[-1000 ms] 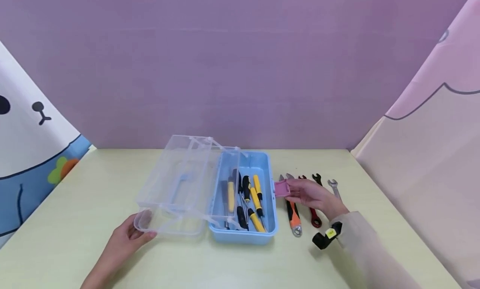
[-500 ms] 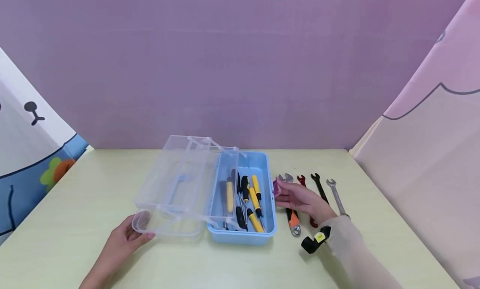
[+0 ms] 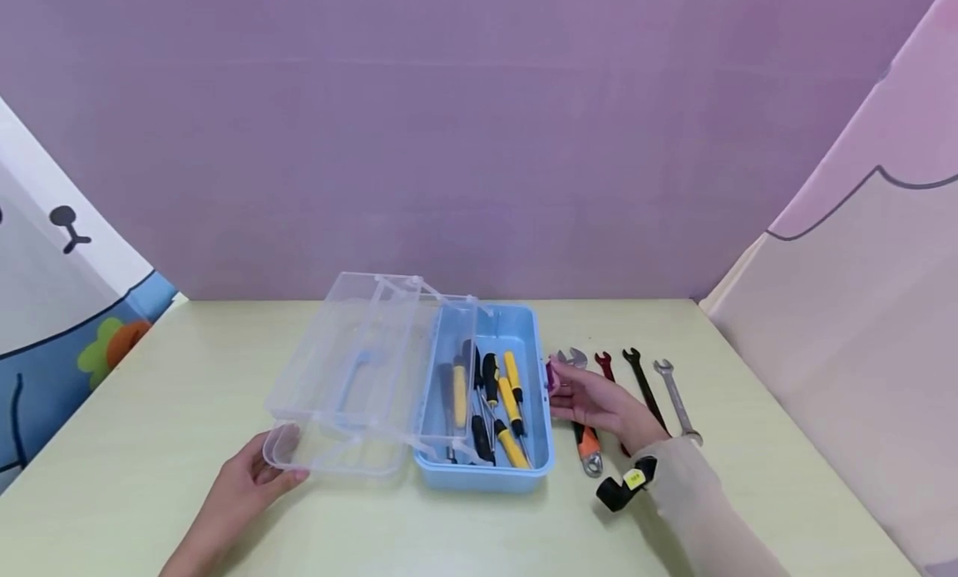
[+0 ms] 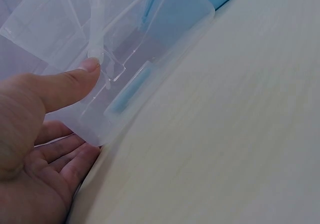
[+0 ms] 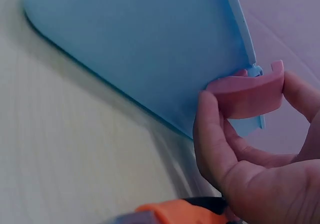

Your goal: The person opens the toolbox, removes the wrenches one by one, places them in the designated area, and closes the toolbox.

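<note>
A light blue toolbox [image 3: 486, 477] stands on the table with its clear plastic lid [image 3: 352, 377] swung over to the left. Several screwdrivers [image 3: 511, 444] with yellow and black handles lie inside, some seen through the lid. My left hand [image 3: 241, 487] grips the lid's near left corner, thumb on top and fingers beneath. On the box's right wall, a pink latch [image 5: 252, 97] sits between the thumb and fingers of my right hand [image 3: 599, 404]. In the right wrist view the latch is upright beside the wall, near the rim.
Right of the box lie an adjustable wrench [image 3: 590, 454] with an orange handle, a red wrench [image 3: 604, 364], a black wrench [image 3: 642, 379] and a silver wrench [image 3: 677, 398]. My right hand and forearm partly cover some of them. A purple backdrop [image 3: 479, 145] rises behind the table.
My right hand has moved left toward the box, turning the pink latch from sticking outward to close against the wall. The left hand keeps its hold on the lid.
</note>
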Available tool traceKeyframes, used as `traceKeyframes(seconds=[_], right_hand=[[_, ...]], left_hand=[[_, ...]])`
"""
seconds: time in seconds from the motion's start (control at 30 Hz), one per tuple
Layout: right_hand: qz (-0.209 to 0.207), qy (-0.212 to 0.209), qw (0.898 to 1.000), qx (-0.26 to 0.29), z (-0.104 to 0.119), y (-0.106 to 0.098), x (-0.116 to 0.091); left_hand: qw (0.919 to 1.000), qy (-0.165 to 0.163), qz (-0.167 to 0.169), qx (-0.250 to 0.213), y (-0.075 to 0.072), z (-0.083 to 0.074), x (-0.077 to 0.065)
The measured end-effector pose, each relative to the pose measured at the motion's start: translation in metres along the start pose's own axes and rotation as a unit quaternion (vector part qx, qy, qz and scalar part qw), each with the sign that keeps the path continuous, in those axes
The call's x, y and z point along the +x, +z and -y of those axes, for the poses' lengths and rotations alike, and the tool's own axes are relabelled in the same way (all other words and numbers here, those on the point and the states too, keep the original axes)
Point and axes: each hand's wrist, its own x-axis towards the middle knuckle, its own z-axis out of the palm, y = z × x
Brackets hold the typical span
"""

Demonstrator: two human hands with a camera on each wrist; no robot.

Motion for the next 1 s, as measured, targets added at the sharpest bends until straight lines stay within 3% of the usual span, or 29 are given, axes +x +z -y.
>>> traceKeyframes(seconds=[0.13, 0.3, 0.53, 0.77, 1.0], right_hand=[[0.007, -0.003, 1.000, 0.003, -0.001, 0.002, 0.002], [0.026, -0.015, 0.999, 0.016, -0.001, 0.003, 0.003], [0.024, -0.024, 0.999, 0.021, -0.003, 0.004, 0.004], [0.032, -0.021, 0.999, 0.023, -0.005, 0.006, 0.005], [0.037, -0.023, 0.999, 0.026, -0.005, 0.006, 0.007]], left_hand=[[1.0000, -0.005, 0.003, 0.000, 0.000, 0.001, -0.001], [0.9999, 0.013, -0.003, -0.008, 0.000, 0.001, 0.000], [0.9985, 0.045, -0.032, -0.001, 0.001, -0.002, -0.002], [0.9968, 0.063, -0.050, -0.004, -0.006, -0.006, -0.003], [0.9893, 0.108, -0.095, 0.028, -0.010, -0.016, -0.005]])
